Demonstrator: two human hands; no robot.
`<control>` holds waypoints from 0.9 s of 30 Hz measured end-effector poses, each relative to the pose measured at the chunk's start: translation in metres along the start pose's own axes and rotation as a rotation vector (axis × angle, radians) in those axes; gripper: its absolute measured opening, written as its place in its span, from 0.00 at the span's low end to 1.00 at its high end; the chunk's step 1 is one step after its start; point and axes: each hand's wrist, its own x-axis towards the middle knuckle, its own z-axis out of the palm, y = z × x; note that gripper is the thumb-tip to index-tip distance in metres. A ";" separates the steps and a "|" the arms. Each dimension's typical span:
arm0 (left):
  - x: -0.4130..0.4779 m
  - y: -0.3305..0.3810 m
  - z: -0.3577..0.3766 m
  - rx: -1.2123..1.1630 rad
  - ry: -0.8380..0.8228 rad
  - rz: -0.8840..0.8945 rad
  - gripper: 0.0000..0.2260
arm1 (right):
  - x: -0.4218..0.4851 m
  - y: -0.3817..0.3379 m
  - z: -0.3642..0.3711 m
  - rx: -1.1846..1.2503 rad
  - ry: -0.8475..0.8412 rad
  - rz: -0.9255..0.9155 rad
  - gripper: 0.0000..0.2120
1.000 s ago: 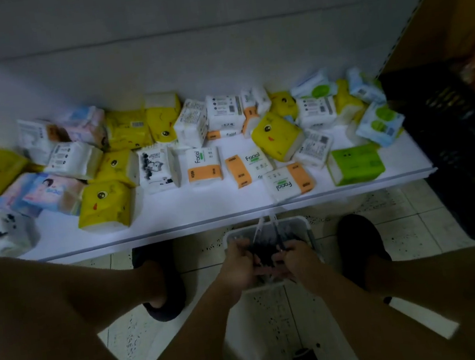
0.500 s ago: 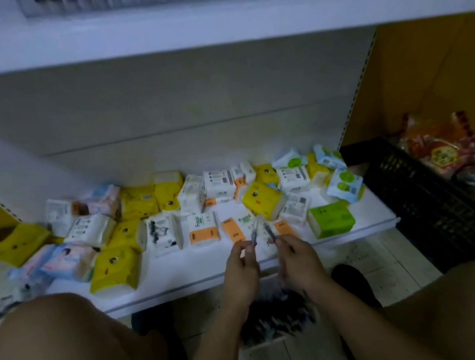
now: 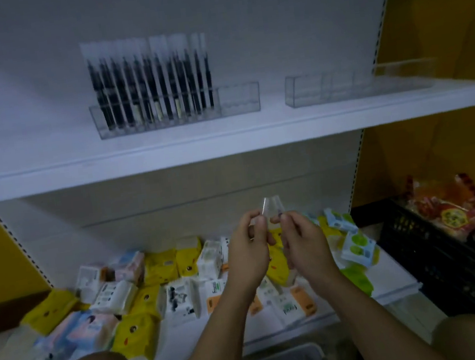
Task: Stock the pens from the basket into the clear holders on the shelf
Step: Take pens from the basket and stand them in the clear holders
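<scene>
A white upper shelf point(image 3: 225, 142) spans mid-frame, carrying at upper centre a left clear holder point(image 3: 238, 101) with a row of dark pens point(image 3: 151, 82) standing upright in it and a right clear holder point(image 3: 339, 88) beside it. Below, the lower shelf point(image 3: 394, 277) is strewn with tissue packs point(image 3: 136, 335), with a black crate point(image 3: 452, 257) at its right. The basket point(image 3: 283, 352) sits at the bottom edge, and above it at centre the left grip point(image 3: 250, 250) and right grip point(image 3: 302, 246) both pinch clear-capped pens point(image 3: 271, 208) held between them, caps poking up
</scene>
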 end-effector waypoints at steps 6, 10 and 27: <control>0.029 0.052 -0.009 -0.028 0.023 0.098 0.10 | 0.018 -0.062 -0.008 0.030 -0.001 -0.189 0.08; 0.042 0.094 -0.023 -0.014 0.018 0.239 0.12 | 0.033 -0.093 -0.013 0.096 -0.009 -0.235 0.06; 0.120 0.222 -0.085 -0.187 -0.032 0.231 0.09 | 0.120 -0.218 -0.020 0.004 -0.010 -0.571 0.23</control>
